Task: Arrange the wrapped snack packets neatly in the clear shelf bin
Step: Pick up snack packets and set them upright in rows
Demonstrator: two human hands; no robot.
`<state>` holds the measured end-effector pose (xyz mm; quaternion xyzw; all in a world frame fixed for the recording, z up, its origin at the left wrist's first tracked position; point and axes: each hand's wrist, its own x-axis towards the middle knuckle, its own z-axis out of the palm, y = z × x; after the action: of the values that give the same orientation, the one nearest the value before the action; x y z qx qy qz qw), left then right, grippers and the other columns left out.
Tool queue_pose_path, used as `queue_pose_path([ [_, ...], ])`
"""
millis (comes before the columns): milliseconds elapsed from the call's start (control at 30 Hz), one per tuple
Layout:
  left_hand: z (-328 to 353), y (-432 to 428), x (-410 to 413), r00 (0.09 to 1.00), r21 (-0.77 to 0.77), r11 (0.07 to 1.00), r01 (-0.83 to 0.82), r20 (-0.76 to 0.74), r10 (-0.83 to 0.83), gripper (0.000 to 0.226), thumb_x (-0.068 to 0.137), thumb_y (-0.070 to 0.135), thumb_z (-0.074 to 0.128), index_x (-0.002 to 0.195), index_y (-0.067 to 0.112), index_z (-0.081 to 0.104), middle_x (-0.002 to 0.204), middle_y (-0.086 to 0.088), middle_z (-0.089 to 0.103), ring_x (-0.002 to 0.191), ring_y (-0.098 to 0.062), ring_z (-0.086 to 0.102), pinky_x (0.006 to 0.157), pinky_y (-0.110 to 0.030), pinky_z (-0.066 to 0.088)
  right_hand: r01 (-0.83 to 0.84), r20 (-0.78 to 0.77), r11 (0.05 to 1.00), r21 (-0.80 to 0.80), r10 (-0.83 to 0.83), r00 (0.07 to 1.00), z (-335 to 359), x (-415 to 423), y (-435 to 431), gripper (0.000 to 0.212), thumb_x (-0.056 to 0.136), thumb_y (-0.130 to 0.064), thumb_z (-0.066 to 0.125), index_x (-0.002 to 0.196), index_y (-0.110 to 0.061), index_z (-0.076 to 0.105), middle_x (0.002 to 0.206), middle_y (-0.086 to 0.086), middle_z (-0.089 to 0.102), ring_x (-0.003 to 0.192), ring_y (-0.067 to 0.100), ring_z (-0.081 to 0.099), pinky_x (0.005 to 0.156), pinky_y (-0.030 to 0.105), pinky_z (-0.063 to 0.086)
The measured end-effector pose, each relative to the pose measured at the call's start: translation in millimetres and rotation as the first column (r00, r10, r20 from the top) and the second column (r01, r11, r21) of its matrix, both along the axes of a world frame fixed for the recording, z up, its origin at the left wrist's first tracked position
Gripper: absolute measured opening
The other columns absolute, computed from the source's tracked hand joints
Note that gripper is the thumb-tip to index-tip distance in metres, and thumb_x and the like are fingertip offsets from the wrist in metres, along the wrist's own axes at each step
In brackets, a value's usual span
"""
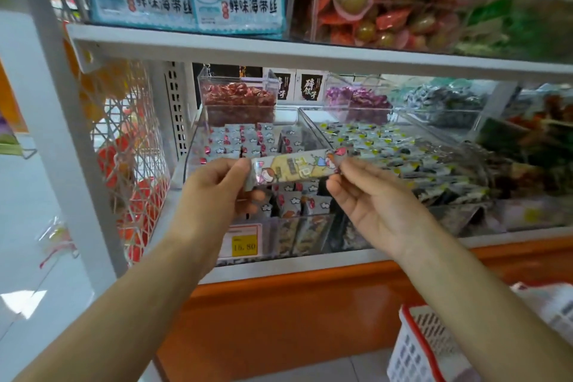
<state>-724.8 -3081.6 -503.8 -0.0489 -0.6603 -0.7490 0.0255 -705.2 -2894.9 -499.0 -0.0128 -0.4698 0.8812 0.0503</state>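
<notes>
Snack packet (297, 168) long axis left-right; both hands pinch ends.

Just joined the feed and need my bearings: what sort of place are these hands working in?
Most likely a shop's snack aisle: a yellow price tag sits on the front of the clear shelf bin, neighbouring bins hold loose wrapped sweets, and a white shopping basket sits below the shelves.

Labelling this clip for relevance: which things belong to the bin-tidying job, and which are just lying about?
Job: left hand and right hand pinching the long snack packet; clear bin; grey packets inside it.
Lying about: seaweed packs, red sweets tub, price tag, white basket.
</notes>
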Motion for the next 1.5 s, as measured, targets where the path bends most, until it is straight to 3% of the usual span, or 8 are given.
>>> queue_pose_path([
  [333,2,-7,-4,0.995,0.212,0.974,0.084,0.026,-0.091,0.013,0.091,0.005,0.052,0.080,0.006,0.060,0.058,0.001,0.061,0.051,-0.007,0.059,0.053,-0.015,0.050,0.094,0.062,0.994,-0.051,-0.091,0.994,-5,-8,-7,0.014,0.082,0.011,0.052,0.082,-0.001,0.060,0.059,0.009,0.068,0.056,0.016,0.068,0.049,0.018,0.053],
  [567,7,-11,2,0.977,-0.181,0.978,0.103,-0.169,-0.134,0.011,0.089,0.003,0.056,0.082,0.011,0.058,0.073,-0.002,0.067,0.065,-0.014,0.068,0.057,-0.015,0.051,0.190,-0.046,0.951,0.243,-0.184,0.982,-10,-12,-8,0.017,0.082,-0.026,0.062,0.087,-0.010,0.065,0.072,0.008,0.066,0.059,0.020,0.067,0.050,0.027,0.055],
  [767,8,-13,4,0.982,-0.210,0.962,0.176,-0.035,-0.188,0.023,0.085,0.004,0.061,0.102,0.016,0.053,0.099,-0.004,0.067,0.081,-0.020,0.071,0.081,-0.036,0.056,0.203,-0.147,0.885,0.418,-0.154,0.977,-11,-12,-13,0.017,0.093,-0.004,0.051,0.096,-0.010,0.067,0.103,0.019,0.065,0.082,0.022,0.070,0.064,0.026,0.057],
  [900,12,-16,6,0.965,-0.271,0.935,0.230,-0.063,-0.256,0.046,0.072,0.022,0.071,0.115,0.026,0.054,0.106,0.004,0.068,0.090,-0.013,0.069,0.081,-0.028,0.055,0.191,-0.141,0.903,0.386,-0.147,0.979,-7,-9,-15,0.027,0.094,-0.002,0.048,0.093,-0.013,0.072,0.102,0.017,0.068,0.082,0.022,0.071,0.064,0.026,0.057],
  [1033,14,-18,6,0.961,-0.220,0.940,0.259,-0.041,-0.274,0.063,0.054,0.039,0.080,0.114,0.031,0.059,0.116,0.001,0.065,0.109,-0.019,0.061,0.096,-0.039,0.047,0.198,-0.160,0.908,0.369,-0.148,0.976,-6,-8,-17,0.019,0.090,-0.004,0.055,0.091,-0.010,0.072,0.098,0.015,0.069,0.084,0.023,0.070,0.064,0.026,0.057],
  [1233,13,-19,4,0.966,-0.197,0.953,0.230,-0.075,-0.248,0.049,0.067,0.029,0.067,0.115,0.025,0.059,0.103,0.006,0.071,0.094,-0.012,0.068,0.086,-0.030,0.051,0.216,-0.191,0.872,0.440,-0.144,0.971,-8,-10,-21,0.012,0.085,-0.006,0.063,0.077,-0.009,0.072,0.086,0.010,0.071,0.079,0.020,0.070,0.063,0.027,0.057],
  [1367,13,-22,3,0.959,-0.304,0.926,0.223,-0.103,-0.264,0.035,0.079,0.012,0.065,0.110,0.027,0.061,0.097,0.009,0.071,0.086,-0.005,0.068,0.071,-0.015,0.054,0.246,-0.180,0.814,0.526,-0.176,0.968,-10,-12,-19,0.024,0.083,-0.012,0.066,0.059,-0.016,0.065,0.073,0.007,0.068,0.077,0.022,0.069,0.062,0.039,0.059],
  [1500,10,-21,0,0.973,-0.299,0.934,0.197,-0.060,-0.224,0.024,0.080,0.017,0.067,0.103,0.020,0.062,0.094,0.002,0.071,0.082,-0.012,0.069,0.075,-0.025,0.056,0.309,-0.259,0.710,0.633,-0.182,0.949,-9,-10,-22,0.029,0.084,-0.014,0.065,0.056,-0.018,0.064,0.064,-0.001,0.066,0.070,0.018,0.068,0.059,0.041,0.059],
])
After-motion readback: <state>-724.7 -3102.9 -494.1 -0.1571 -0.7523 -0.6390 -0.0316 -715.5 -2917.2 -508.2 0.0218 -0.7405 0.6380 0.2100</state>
